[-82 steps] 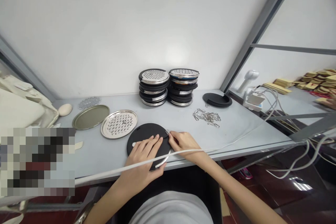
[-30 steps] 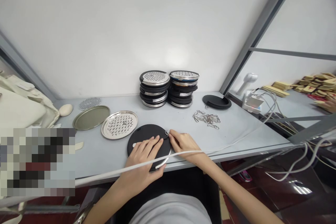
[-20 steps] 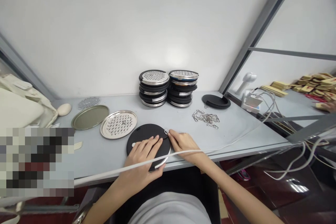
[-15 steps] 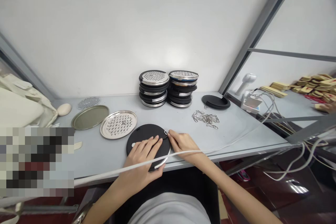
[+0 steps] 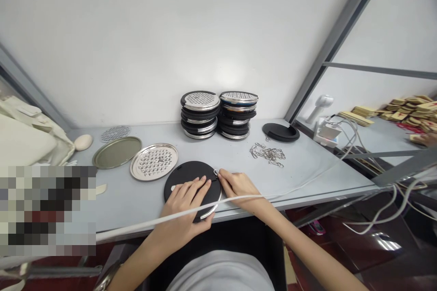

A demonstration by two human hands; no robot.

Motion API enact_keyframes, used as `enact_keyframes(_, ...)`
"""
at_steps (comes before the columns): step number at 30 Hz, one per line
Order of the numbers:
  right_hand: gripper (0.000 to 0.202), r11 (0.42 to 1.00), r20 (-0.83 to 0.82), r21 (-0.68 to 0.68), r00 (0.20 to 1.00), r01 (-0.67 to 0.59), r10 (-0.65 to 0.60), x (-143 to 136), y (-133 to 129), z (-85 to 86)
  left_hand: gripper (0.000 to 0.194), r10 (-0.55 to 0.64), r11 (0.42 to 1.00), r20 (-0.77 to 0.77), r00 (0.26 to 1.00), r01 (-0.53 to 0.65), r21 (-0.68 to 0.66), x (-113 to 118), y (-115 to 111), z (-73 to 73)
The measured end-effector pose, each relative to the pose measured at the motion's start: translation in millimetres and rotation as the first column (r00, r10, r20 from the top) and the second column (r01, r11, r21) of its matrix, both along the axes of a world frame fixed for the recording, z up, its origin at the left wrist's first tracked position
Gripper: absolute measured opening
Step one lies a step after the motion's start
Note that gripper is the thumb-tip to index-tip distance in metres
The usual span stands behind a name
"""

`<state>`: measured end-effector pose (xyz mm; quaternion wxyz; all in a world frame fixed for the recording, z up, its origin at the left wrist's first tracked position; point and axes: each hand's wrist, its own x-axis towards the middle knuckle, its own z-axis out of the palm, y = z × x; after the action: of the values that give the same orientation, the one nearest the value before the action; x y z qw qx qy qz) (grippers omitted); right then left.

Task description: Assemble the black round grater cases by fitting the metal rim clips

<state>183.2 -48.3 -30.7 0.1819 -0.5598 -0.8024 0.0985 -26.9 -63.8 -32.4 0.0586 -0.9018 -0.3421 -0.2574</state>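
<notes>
A round black grater base (image 5: 184, 172) with a bright metal rim lies at the table's front edge, dark face up. Across its top spread the fingers of my left hand (image 5: 186, 200), while the thumb grips its near rim. My right hand (image 5: 237, 184) is closed in a pinch at its right edge, on a small metal hook (image 5: 216, 172); the hook's lower end is hidden. To the left are a silver grater plate (image 5: 153, 162) and a plain olive-grey round tray (image 5: 117, 153). Loose metal hooks (image 5: 268, 153) lie in a pile to the right.
Two stacks of round graters (image 5: 200, 101) stand against the wall. A black round holder (image 5: 282, 132) sits at the back right. One white cable (image 5: 273, 196) crosses in front of my hands. A perforated metal disc (image 5: 116, 133) and a cream oval piece (image 5: 83, 142) lie back left.
The grater base has shifted very slightly under my left hand. My right hand keeps its pinch on the hook at the edge.
</notes>
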Motion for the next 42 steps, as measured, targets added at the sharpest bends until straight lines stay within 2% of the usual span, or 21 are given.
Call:
enact_keyframes(29, 0.024, 1.000, 0.053, 0.010, 0.999, -0.009, 0.009, -1.1, -1.4, 3.9, 0.055, -0.008, 1.000, -0.026, 1.000, 0.008, -0.016, -2.5, 0.0, 1.5)
enact_keyframes(42, 0.023, 0.998, 0.088, 0.051, 0.996, -0.028, 0.023, 1.0, -0.2, -2.0, 0.054, -0.003, 1.000, -0.020, 1.000, 0.003, -0.017, -4.3, 1.6, -1.6)
